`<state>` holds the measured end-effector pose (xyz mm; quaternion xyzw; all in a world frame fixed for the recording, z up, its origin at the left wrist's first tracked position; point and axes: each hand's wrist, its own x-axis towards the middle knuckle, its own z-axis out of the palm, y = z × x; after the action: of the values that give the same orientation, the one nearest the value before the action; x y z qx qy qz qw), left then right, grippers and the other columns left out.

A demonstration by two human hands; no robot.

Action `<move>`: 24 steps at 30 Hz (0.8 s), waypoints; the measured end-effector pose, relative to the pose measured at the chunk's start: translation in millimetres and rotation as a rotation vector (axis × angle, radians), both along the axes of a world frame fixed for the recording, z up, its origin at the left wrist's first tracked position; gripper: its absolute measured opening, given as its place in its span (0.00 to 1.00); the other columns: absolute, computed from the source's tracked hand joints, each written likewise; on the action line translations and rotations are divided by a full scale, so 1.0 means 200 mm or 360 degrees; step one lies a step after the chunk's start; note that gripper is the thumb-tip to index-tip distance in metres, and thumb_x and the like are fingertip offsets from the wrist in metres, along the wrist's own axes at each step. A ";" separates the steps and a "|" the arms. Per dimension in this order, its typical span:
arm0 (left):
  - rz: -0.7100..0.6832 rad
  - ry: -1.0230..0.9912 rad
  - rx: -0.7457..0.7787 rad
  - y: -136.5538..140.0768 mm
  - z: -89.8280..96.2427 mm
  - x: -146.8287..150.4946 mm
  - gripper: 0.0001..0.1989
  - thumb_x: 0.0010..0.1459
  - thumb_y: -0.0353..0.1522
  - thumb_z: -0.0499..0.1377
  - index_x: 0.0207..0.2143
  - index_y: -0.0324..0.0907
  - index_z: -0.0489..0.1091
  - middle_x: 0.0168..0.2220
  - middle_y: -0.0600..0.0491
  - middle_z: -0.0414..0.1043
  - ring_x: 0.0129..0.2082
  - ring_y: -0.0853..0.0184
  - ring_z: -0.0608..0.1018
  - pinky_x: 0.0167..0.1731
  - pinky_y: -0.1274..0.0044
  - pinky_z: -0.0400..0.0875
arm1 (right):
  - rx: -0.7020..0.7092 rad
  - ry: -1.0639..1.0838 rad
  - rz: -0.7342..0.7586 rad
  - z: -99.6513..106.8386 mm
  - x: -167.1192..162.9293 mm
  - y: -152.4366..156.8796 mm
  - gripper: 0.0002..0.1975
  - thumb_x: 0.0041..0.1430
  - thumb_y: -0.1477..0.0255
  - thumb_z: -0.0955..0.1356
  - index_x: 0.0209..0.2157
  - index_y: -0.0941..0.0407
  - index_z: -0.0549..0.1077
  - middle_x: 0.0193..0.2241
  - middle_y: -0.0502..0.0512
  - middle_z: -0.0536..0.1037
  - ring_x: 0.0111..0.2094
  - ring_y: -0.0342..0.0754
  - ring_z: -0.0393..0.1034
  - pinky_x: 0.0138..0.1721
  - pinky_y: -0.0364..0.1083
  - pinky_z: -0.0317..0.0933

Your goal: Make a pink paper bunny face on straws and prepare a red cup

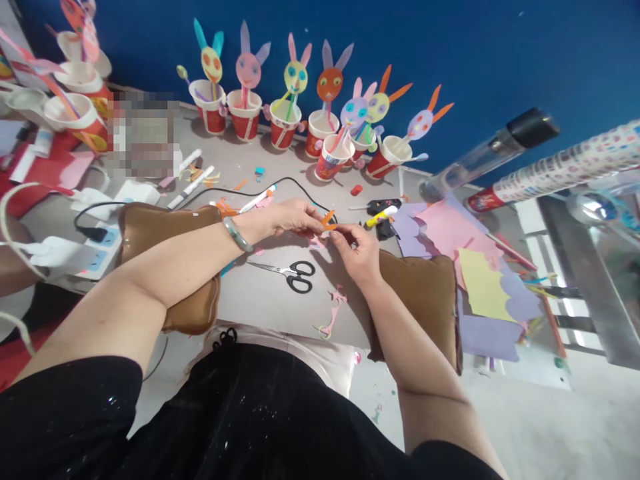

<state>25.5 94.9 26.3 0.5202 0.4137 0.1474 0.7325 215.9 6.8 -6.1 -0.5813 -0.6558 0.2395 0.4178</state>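
Note:
My left hand (299,217) and my right hand (357,249) meet above the table, fingertips pinched close together. Between them are slim pointed orange paper pieces (329,219), shaped like the rabbit ears on the cups. Pink paper (317,243) shows just under my fingertips; whether I hold it or it lies on the table I cannot tell. Black-handled scissors (295,275) lie partly spread in front of my hands, blades to the left. Pink paper offcuts (334,312) are nearer to me. A yellow marker (381,217) rests beyond my right hand.
Red-and-white paper cups with paper rabbits (284,120) stand along the blue wall. Brown cushions (417,300) lie under both forearms. A power strip (103,250) with plugs is left; a black cable (240,191) crosses the table. Coloured paper sheets (483,283) and stacked cups (560,167) are right.

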 end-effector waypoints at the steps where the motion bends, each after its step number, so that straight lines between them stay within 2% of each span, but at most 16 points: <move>1: -0.0042 -0.0013 -0.0003 -0.01 -0.01 0.01 0.06 0.51 0.23 0.69 0.24 0.38 0.77 0.22 0.54 0.75 0.23 0.75 0.75 0.30 0.79 0.70 | -0.0043 0.0105 -0.0006 0.01 -0.01 0.00 0.19 0.62 0.52 0.71 0.38 0.54 0.81 0.32 0.53 0.82 0.30 0.47 0.71 0.35 0.48 0.67; 5: -0.0163 -0.0111 -0.0030 -0.02 -0.05 0.00 0.06 0.54 0.26 0.67 0.24 0.39 0.79 0.24 0.53 0.78 0.24 0.74 0.77 0.31 0.79 0.72 | -0.0204 0.0373 -0.0048 0.03 -0.02 0.00 0.17 0.58 0.54 0.74 0.30 0.54 0.80 0.21 0.48 0.75 0.22 0.43 0.64 0.26 0.44 0.61; 8: -0.0206 -0.0055 -0.0100 -0.02 -0.04 -0.01 0.06 0.56 0.28 0.67 0.25 0.39 0.79 0.26 0.51 0.80 0.25 0.73 0.78 0.29 0.79 0.71 | -0.0313 0.0508 -0.0067 0.04 -0.01 0.01 0.18 0.56 0.54 0.75 0.28 0.54 0.79 0.16 0.45 0.70 0.19 0.41 0.60 0.23 0.43 0.57; 11: -0.0222 0.0025 -0.0144 -0.01 -0.01 -0.03 0.06 0.56 0.30 0.68 0.26 0.39 0.80 0.26 0.50 0.80 0.24 0.73 0.78 0.27 0.79 0.69 | -0.0390 0.0664 -0.0062 0.03 0.00 0.02 0.19 0.54 0.53 0.76 0.27 0.54 0.78 0.17 0.45 0.71 0.19 0.40 0.59 0.22 0.42 0.56; 17: -0.0263 0.0115 -0.0083 -0.04 0.01 -0.03 0.06 0.57 0.28 0.67 0.26 0.38 0.80 0.23 0.52 0.78 0.21 0.74 0.76 0.24 0.80 0.65 | -0.0577 0.0957 0.0016 0.00 -0.01 0.03 0.19 0.47 0.55 0.80 0.28 0.55 0.78 0.21 0.47 0.76 0.18 0.37 0.56 0.20 0.41 0.52; 20: -0.0284 0.0118 -0.0071 -0.05 0.01 -0.03 0.07 0.57 0.27 0.66 0.25 0.38 0.79 0.21 0.53 0.77 0.21 0.75 0.76 0.23 0.81 0.63 | -0.0620 0.0960 0.0038 -0.01 -0.01 0.02 0.19 0.46 0.55 0.80 0.30 0.55 0.79 0.20 0.46 0.76 0.17 0.37 0.55 0.20 0.42 0.51; 24: -0.0331 0.0084 -0.0041 -0.06 0.02 -0.04 0.03 0.53 0.27 0.68 0.27 0.37 0.79 0.22 0.53 0.76 0.21 0.75 0.76 0.24 0.81 0.64 | -0.0610 0.0894 0.0039 0.00 -0.01 0.01 0.18 0.49 0.56 0.79 0.28 0.55 0.77 0.17 0.45 0.72 0.18 0.37 0.56 0.22 0.42 0.51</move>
<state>17.9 83.7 29.5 0.5546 0.3787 0.0515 0.7392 213.7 9.4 -5.4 -0.5526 -0.4651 0.5144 0.4623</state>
